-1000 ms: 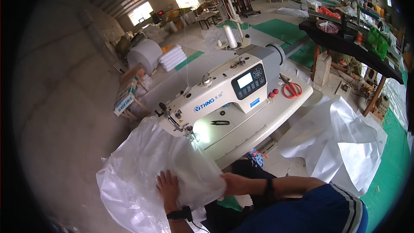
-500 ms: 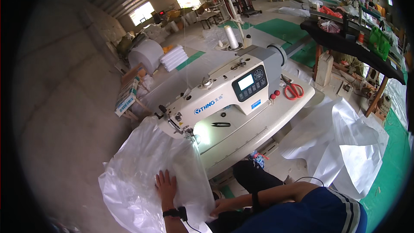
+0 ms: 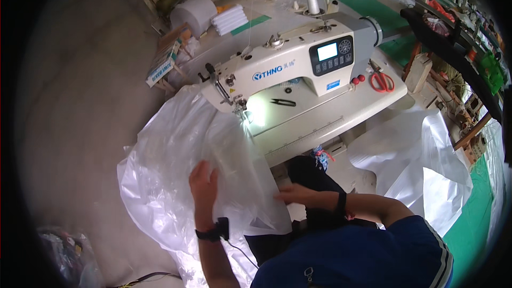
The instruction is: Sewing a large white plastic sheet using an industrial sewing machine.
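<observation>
A large sheet of translucent white plastic film (image 3: 165,181) hangs in folds from under the needle of a white sewing machine (image 3: 277,66) and spreads over the left side. My left hand (image 3: 204,186) is over the sheet, its thumb apart from the slightly bent fingers; motion blurs it. At the sheet's right edge, my right hand (image 3: 292,194) is closed with the film between thumb and fingers; part of the grip is hard to see. The machine's lamp lights the needle area. Black thread snips (image 3: 283,102) lie on the machine bed (image 3: 320,122).
Red-handled scissors (image 3: 382,81) and two small red balls (image 3: 358,80) rest on the machine table's right. A thread cone (image 3: 312,0) stands behind. More white film (image 3: 410,165) is heaped at right. Boxes (image 3: 164,64) and a large white roll (image 3: 193,15) lie beyond, at left.
The view has tilted downward. My left hand has gone from spread flat on the film to fingers drawn closer together. My right forearm has swung out, with the hand higher along the film's edge.
</observation>
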Demonstrator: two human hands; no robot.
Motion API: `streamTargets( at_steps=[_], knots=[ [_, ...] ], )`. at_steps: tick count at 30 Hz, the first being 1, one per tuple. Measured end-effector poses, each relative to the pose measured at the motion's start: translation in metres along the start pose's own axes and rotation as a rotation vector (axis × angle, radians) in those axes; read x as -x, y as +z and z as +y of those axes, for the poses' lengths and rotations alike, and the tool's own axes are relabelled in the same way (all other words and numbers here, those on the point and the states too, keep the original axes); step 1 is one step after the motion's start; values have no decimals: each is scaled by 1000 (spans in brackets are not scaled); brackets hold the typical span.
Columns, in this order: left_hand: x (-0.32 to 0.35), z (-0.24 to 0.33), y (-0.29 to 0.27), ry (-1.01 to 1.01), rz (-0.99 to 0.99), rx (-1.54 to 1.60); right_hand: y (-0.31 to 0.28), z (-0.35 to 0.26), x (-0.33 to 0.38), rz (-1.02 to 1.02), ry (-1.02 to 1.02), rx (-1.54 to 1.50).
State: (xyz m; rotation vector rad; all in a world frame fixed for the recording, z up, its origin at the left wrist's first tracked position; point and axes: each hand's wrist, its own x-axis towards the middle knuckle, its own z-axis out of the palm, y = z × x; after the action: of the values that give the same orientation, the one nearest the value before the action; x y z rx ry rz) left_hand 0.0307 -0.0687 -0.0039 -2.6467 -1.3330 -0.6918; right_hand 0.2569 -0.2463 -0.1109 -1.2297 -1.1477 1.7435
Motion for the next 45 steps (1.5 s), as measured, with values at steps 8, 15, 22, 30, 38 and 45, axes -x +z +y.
streamTargets(
  at_steps=[8,15,22,30,38,45],
  knots=[
    [60,130,-11,-51,-38,-31,11,-24,7,576,-259,94],
    [50,140,-19,-198,-179,259,0,-20,14,588,-250,157],
    [56,111,9,-231,-333,41,3,-32,16,539,-258,119],
    [40,149,-26,-85,-294,219,-9,-39,18,482,-184,142],
    [52,175,13,22,-460,246,-31,-43,-41,677,-517,487],
    [49,170,-27,-18,-484,380,-10,-64,-24,502,-224,1004]
  ],
)
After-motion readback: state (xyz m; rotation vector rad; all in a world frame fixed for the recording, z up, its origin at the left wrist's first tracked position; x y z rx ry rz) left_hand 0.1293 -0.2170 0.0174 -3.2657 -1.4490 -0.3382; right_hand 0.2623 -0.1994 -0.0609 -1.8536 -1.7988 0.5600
